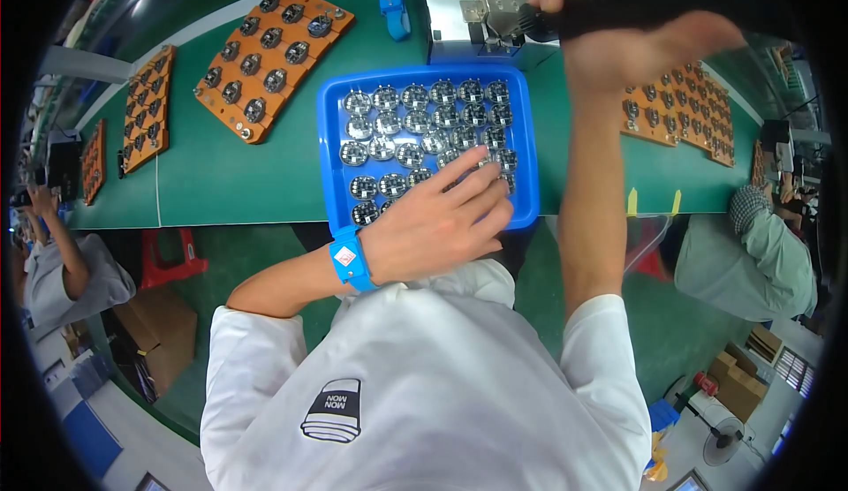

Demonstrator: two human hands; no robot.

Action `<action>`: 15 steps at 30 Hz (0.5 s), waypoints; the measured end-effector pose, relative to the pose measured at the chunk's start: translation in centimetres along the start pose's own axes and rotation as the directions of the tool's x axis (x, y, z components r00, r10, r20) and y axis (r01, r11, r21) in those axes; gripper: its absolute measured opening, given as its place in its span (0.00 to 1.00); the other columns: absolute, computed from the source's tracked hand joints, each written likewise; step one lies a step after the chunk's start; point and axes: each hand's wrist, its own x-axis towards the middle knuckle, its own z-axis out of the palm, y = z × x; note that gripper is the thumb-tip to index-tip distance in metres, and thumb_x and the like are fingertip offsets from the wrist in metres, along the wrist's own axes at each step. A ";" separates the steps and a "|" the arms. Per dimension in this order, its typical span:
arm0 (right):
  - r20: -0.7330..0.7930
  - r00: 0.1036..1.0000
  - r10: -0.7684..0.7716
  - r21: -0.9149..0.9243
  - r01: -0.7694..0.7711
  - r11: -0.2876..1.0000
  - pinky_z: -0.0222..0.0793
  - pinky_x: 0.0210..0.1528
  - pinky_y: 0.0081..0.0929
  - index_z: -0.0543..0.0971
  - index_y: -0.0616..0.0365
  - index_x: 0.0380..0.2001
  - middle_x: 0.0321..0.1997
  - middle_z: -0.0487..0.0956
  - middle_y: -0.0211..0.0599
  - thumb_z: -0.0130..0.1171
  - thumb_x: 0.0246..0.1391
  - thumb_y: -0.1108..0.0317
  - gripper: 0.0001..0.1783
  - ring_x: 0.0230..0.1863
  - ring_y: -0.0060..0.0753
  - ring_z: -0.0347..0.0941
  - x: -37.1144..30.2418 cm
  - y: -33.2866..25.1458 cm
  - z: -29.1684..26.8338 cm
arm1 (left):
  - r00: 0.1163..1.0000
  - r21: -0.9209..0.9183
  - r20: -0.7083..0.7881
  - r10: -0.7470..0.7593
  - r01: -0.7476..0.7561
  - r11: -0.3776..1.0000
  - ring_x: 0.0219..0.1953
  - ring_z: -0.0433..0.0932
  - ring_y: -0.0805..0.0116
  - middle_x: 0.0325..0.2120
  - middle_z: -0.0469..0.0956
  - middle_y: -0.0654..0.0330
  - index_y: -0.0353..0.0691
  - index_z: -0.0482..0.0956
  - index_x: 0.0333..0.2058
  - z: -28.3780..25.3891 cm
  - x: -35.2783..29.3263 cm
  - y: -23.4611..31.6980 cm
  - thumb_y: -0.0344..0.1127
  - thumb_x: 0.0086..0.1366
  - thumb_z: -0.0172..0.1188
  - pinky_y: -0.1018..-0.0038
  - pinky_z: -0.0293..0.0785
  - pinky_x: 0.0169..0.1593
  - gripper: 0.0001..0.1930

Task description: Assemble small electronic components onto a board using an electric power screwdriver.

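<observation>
Round circuit modules (409, 154), silvery with dark components, stand in close rows inside a blue rectangular tray (329, 138) at the upper centre of the frame; those at lower right are partly hidden. A black object (671, 1), form indistinct, spans the upper right.

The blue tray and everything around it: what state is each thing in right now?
Blue tray: loaded, open-topped.
Round parts: set in rows, some covered by the hand.
Left hand: fingers spread over the parts, contact unclear.
Right hand: raised at a black object, grip unclear.
Worn blue strap: around the left wrist.
Spare blue strap: unworn, lying on the bench.
Large orange board: loaded.
Fan: running or not, unclear.
</observation>
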 end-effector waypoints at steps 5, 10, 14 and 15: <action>0.000 1.000 0.021 -0.209 -0.020 0.978 0.67 0.19 0.27 0.67 0.61 0.56 0.16 0.70 0.35 0.31 0.55 0.14 0.56 0.13 0.29 0.66 -0.5 0.6 -0.1 | 1.000 -0.021 -0.002 -0.006 0.006 1.000 0.60 0.73 0.53 0.51 0.80 0.54 0.36 0.78 0.44 0.1 0.0 -0.1 0.46 0.58 0.71 0.50 0.61 0.72 0.22; 0.223 0.974 -0.025 -0.203 0.072 0.977 0.67 0.19 0.27 0.67 0.61 0.56 0.16 0.69 0.36 0.32 0.53 0.12 0.58 0.14 0.29 0.66 -0.1 0.5 -3.4 | 1.000 -0.019 0.004 0.003 -0.003 1.000 0.60 0.74 0.53 0.51 0.80 0.54 0.36 0.78 0.44 0.1 0.1 -0.2 0.46 0.59 0.70 0.50 0.61 0.72 0.21; 0.152 0.988 0.033 0.063 -0.043 0.997 0.67 0.19 0.27 0.67 0.61 0.55 0.16 0.69 0.37 0.33 0.50 0.11 0.59 0.14 0.30 0.66 0.2 1.4 -1.1 | 1.000 -0.023 0.004 -0.003 0.003 1.000 0.60 0.74 0.52 0.51 0.80 0.54 0.36 0.78 0.44 0.1 0.0 -0.3 0.45 0.60 0.70 0.50 0.61 0.72 0.21; 0.153 0.988 0.033 0.063 -0.043 0.997 0.67 0.19 0.27 0.67 0.61 0.55 0.16 0.69 0.37 0.33 0.50 0.11 0.59 0.14 0.30 0.66 -0.1 0.9 -0.6 | 1.000 -0.024 0.002 -0.003 0.003 1.000 0.59 0.74 0.52 0.51 0.80 0.53 0.36 0.77 0.44 0.1 0.0 -0.3 0.45 0.60 0.69 0.50 0.61 0.72 0.21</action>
